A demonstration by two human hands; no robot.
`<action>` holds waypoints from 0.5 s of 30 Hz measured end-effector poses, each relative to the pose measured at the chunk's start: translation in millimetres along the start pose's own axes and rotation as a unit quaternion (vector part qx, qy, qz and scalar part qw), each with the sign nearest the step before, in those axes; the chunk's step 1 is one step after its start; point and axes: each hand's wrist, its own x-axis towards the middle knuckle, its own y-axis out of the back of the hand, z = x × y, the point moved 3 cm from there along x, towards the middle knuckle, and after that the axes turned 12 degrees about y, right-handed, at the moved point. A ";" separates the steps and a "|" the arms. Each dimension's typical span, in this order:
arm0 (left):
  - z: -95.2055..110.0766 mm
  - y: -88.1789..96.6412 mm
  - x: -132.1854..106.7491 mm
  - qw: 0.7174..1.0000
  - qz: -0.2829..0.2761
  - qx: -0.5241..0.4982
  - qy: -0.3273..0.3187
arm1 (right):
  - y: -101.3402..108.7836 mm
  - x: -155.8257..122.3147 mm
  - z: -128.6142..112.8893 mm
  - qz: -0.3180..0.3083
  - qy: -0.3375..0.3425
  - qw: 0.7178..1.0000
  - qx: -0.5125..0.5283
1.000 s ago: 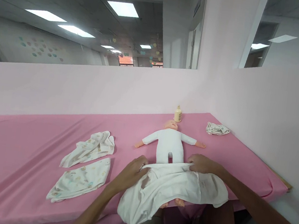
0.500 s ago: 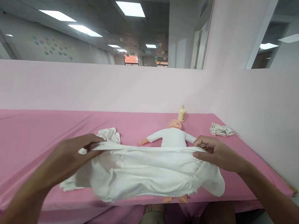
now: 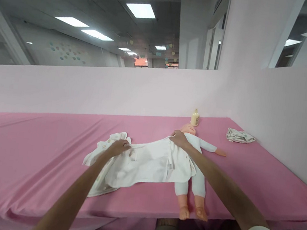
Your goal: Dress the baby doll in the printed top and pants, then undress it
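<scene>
A baby doll [image 3: 198,180] in white lies on its back on the pink table [image 3: 40,146], head toward the wall. A white garment [image 3: 147,162] is spread flat to the doll's left and partly over its body. My left hand [image 3: 118,147] pinches the garment's far left edge. My right hand [image 3: 179,138] grips its far right edge by the doll's shoulder. Both hands are closed on the cloth.
Printed baby clothes [image 3: 100,160] lie partly under the white garment on the left. A small yellow bottle [image 3: 195,118] stands by the pink wall behind the doll's head. A crumpled printed cloth [image 3: 239,136] lies at the far right corner.
The garment was lifted off the doll's legs, held up stretched between both hands, then laid flat on the table left of the doll. The camera shifted left.
</scene>
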 end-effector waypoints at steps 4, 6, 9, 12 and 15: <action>9.2 -34.3 3.1 0.997 0.049 0.054 0.006 | -25.7 10.4 13.9 -0.013 0.004 0.997 -0.070; 30.8 -42.8 -8.3 0.992 0.101 0.071 -0.027 | -27.7 9.6 19.3 -0.010 0.025 0.995 -0.094; 79.7 -56.4 -28.5 0.982 0.134 -0.044 -0.122 | -17.0 5.4 32.9 0.052 0.022 0.998 -0.042; 127.8 -73.7 -34.2 0.960 0.097 -0.241 -0.107 | 1.9 -8.9 59.4 0.183 -0.058 0.976 0.103; 163.5 -91.0 -22.3 0.914 0.039 -0.403 -0.006 | 14.5 -33.4 91.0 0.245 -0.129 0.948 0.159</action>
